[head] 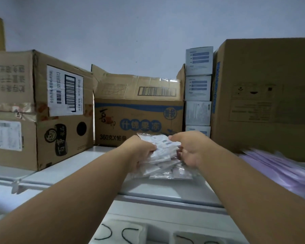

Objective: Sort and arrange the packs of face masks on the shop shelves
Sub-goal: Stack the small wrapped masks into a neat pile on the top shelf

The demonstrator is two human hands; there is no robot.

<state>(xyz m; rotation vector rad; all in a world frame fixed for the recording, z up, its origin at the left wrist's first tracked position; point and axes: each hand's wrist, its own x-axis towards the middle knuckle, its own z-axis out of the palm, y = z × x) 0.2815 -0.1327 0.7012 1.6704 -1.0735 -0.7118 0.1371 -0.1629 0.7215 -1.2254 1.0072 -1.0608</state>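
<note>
Head view is showing both hands gripping a stack of mask packs (163,152) on the shelf top (95,166), near its back edge. Left hand (139,152) is curling its fingers round the stack's left side, and right hand (192,148) is clasping the right side. Packs are lying just before the jelly carton (139,118). Purple packs (280,171) are lying blurred toward the right edge, below a big box (264,95). Small boxes (198,88) are standing stacked between carton and big box.

1 head view, faces forward along top shelf (99,161), close behind both forearms.
</note>
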